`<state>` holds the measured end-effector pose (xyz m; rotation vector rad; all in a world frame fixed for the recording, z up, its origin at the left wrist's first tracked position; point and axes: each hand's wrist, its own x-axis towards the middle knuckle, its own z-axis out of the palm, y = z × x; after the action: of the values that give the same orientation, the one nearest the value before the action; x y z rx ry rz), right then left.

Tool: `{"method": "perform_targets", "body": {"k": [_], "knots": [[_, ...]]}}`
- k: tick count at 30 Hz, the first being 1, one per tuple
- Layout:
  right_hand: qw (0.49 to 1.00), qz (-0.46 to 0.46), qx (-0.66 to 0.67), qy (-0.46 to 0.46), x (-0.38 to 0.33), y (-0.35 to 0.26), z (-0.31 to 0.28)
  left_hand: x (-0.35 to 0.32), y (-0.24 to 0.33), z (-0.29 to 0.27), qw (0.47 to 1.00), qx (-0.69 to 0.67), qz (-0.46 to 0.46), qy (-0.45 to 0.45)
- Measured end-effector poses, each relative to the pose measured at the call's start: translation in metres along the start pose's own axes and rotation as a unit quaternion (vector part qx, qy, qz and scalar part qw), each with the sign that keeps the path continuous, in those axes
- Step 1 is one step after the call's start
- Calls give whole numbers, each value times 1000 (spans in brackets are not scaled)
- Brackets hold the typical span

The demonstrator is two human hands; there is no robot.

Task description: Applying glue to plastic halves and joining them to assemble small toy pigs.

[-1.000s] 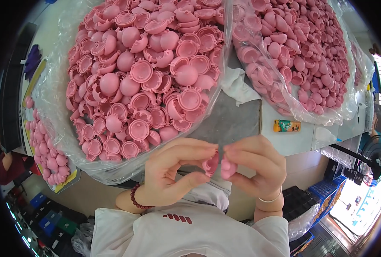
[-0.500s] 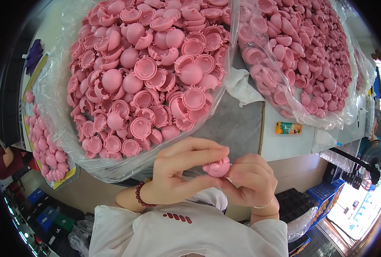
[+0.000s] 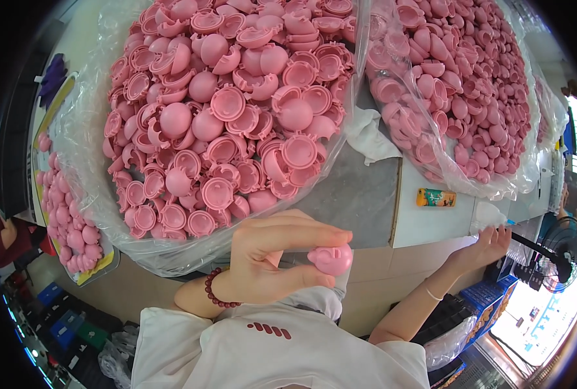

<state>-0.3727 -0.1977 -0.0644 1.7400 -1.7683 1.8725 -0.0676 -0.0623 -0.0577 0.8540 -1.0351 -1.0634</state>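
Between the thumb and fingers of my left hand (image 3: pixel 279 253) is a small pink ball-shaped plastic piece (image 3: pixel 332 260), with small raised parts on its side. The hand hangs in front of the table edge, above my lap. My right hand (image 3: pixel 480 251) is away at the right, its fingers stretched out and nothing seen in them. It is nearest to a whitish translucent thing (image 3: pixel 487 216) at the table's edge. Beyond my left hand, a large clear plastic bag (image 3: pixel 162 253) lies open, heaped with pink half-shells (image 3: pixel 229 104), some cup-side up.
A second clear bag of smaller pink pieces (image 3: pixel 476 97) lies at the right. Between the bags is a white cloth (image 3: pixel 369 137); an orange and green lighter-like thing (image 3: pixel 436 198) lies near the edge. At left is a tray of pink pieces (image 3: pixel 74 240); at right, a fan (image 3: pixel 561 253).
My right hand has let go of the pink piece and moved away to the right, its fingers opening. My left hand still holds the piece in nearly the same place.
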Motion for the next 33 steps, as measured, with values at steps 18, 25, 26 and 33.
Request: {"method": "perform_targets", "body": {"k": [18, 25, 26, 33], "knots": [[876, 108, 302, -361, -68, -115, 33, -8, 20, -2, 936, -303, -179, 12], [916, 74, 279, -280, -64, -106, 29, -38, 67, -67, 913, 366, 141, 115], [910, 81, 291, -285, -61, -105, 26, -44, 79, -73, 806, 460, 105, 356], [917, 107, 258, -285, -63, -97, 22, -49, 110, -148, 508, 718, 132, 457]]}}
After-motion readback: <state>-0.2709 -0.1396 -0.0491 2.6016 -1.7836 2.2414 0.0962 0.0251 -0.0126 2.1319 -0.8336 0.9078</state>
